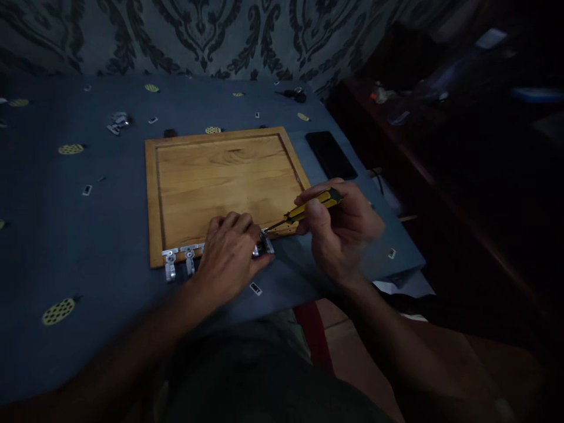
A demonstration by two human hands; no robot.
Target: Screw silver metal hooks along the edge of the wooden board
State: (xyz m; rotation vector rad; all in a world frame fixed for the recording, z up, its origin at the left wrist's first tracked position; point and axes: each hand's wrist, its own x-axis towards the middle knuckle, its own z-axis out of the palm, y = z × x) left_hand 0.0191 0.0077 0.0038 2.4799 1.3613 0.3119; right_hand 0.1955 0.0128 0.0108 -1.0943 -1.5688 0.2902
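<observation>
A wooden framed panel (224, 170), like a cabinet door, lies flat on the blue cloth. Several metal hinges (190, 256) sit along its near edge. My left hand (231, 247) bends over that edge, fingers on top and thumb below, around the rightmost hinge (268, 243) and partly hiding others. In my right hand (341, 229) is a yellow and black screwdriver (311, 209), gripped by its handle and tilted down to the left. Its tip meets the rightmost hinge beside my left fingers; the screw itself is too small to make out.
A black phone (331, 155) lies right of the panel. Loose metal hinges (118, 121) rest at the back left, and a small dark object (294, 94) at the back right. The table's right edge (374, 202) drops off beside dark reddish furniture (409, 153).
</observation>
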